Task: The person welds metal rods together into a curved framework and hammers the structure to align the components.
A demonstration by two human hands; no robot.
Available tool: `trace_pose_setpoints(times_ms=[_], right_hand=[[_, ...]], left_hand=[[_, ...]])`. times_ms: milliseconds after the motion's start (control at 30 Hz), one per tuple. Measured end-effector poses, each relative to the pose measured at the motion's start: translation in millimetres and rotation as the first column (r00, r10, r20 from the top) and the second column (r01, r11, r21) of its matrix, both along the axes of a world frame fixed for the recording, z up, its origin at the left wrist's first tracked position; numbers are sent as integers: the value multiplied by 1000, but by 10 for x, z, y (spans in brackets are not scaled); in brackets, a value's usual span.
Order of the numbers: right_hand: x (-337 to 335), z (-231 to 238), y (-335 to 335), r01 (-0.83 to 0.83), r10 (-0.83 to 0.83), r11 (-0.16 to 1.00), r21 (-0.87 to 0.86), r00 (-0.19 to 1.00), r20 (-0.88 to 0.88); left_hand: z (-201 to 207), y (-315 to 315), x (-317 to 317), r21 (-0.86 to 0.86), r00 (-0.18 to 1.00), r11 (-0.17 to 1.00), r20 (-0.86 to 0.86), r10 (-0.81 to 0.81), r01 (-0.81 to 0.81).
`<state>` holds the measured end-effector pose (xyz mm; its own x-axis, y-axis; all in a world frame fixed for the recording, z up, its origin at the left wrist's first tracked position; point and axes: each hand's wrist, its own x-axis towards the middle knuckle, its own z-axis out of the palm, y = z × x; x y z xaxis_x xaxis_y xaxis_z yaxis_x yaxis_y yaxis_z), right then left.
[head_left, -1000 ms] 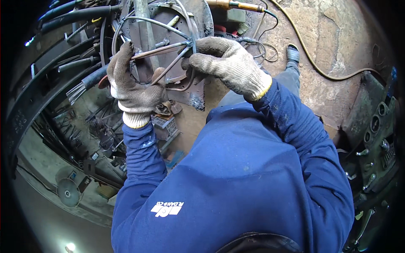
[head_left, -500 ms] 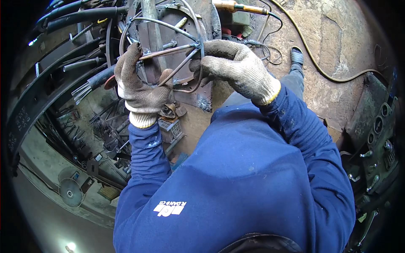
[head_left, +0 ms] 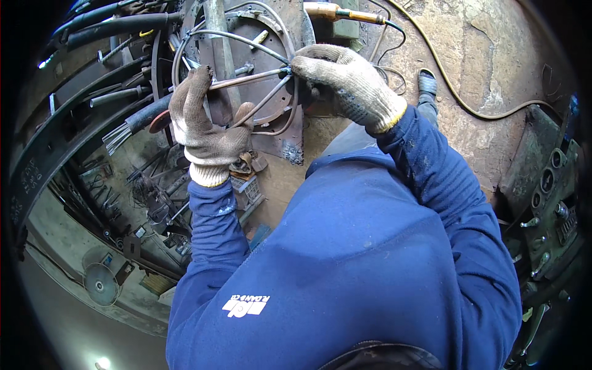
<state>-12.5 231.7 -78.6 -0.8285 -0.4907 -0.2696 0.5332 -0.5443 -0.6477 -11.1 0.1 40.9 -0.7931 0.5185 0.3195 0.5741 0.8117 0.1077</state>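
A round frame of bent metal rods [head_left: 250, 78], its spokes meeting at a dark joint on the right side of the ring, is held up between my two gloved hands. My left hand [head_left: 206, 132] grips its left side, with the thumb by the lower spoke and the fingers behind the other rod. My right hand [head_left: 351, 80] pinches the ring at the joint; some of its fingertips are hidden behind the rim. Behind the frame is a dark, worn metal plate [head_left: 287, 132] with a curved piece on it.
Upper left, a dark pipe packed with thin rods [head_left: 117, 137] lies near other pipes and a curved steel beam [head_left: 28, 148]. An orange-handled tool [head_left: 336, 11] with a cable rests at the top. A hose [head_left: 459, 89] crosses the floor. At right stands a machine with dials [head_left: 547, 180].
My right hand has shifted its fingers upward onto the joint, thumb and forefinger now over it. The frame and my left hand stay nearly in place.
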Motion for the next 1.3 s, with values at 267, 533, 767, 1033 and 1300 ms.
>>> trace_pose_setpoints(times_ms=[267,533,767,1033,1300], right_hand=[[-20,79,0,-7,7,1000,-12,999,50],[55,-284,-42,44,-46,952,-303,999,3],[88,-327,-111,50,110,750,-659,974,200],[20,-7,36,-17,39,982,-188,993,111],[-2,113,88,-14,13,997,81,1000,11]], left_hand=[[-67,9,2,50,999,999,-30,20,-19],[-26,-1,9,-16,999,1000,-45,-13,12],[-24,2,20,-11,999,1000,-45,0,-1],[-40,23,25,9,999,1000,-51,5,-5],[-43,54,-4,-25,998,1000,-56,-9,8]])
